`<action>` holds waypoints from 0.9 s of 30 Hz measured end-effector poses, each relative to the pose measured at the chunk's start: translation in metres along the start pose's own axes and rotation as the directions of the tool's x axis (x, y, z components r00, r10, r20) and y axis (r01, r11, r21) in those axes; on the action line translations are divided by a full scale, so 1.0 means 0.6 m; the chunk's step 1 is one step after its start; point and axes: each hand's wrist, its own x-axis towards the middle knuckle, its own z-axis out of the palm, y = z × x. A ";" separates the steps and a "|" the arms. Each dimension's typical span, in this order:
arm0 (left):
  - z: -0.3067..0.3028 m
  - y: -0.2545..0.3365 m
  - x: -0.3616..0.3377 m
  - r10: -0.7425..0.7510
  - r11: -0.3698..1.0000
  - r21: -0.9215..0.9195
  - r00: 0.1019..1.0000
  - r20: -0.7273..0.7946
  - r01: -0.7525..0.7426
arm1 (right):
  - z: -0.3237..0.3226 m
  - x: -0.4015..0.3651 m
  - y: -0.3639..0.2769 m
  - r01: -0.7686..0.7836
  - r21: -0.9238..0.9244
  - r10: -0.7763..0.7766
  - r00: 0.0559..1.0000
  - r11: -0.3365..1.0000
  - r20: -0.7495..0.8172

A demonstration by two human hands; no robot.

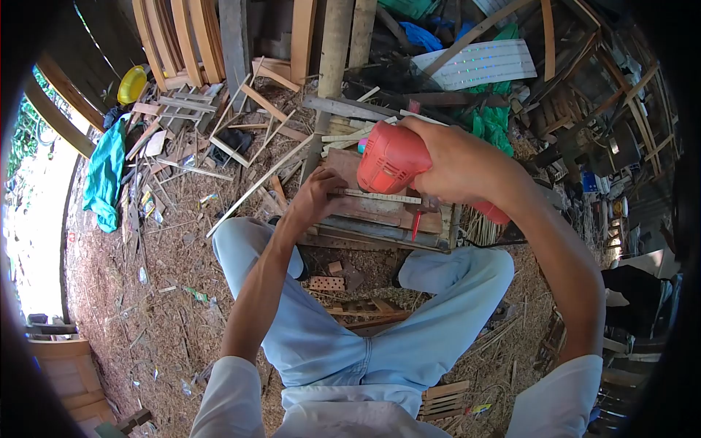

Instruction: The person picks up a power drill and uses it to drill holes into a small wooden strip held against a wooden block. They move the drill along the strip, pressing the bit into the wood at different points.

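Observation:
My right hand (456, 157) is wrapped around a red power drill (393, 159), its vented housing facing up and left. The drill stands over the work surface, and its front end is hidden from me. Pinched in my left hand (318, 191) is one end of a thin wooden strip (383, 196) with a row of small evenly spaced marks along it. That strip lies across a low wooden bench (343, 162), its right end just below the drill. A small red piece (416, 225) shows at the bench's near side.
Loose wood strips (350, 133) lie at the bench's back. A block with holes (326, 283) rests on the shaving-covered ground between my feet. To the left are a teal cloth (106, 175) and a yellow helmet-like object (132, 85). Curved wooden pieces (179, 40) lean behind; scrap timber crowds the right.

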 end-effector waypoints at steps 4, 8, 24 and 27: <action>0.005 -0.015 0.002 -0.019 0.999 -0.027 0.998 0.057 0.020 | -0.002 -0.002 0.000 -0.010 -0.006 0.010 1.000 1.000 -0.010; 0.007 -0.013 0.001 -0.004 1.000 -0.029 0.998 0.056 0.006 | -0.004 -0.003 0.005 -0.053 0.024 0.052 0.998 0.998 0.026; 0.012 -0.015 0.002 0.077 0.993 0.091 0.996 0.042 -0.080 | 0.019 0.006 0.011 0.027 -0.045 -0.029 0.999 0.999 -0.041; 0.013 -0.017 0.003 0.086 0.992 0.084 0.996 0.039 -0.089 | 0.019 0.007 0.009 0.038 -0.029 -0.039 0.999 0.999 -0.037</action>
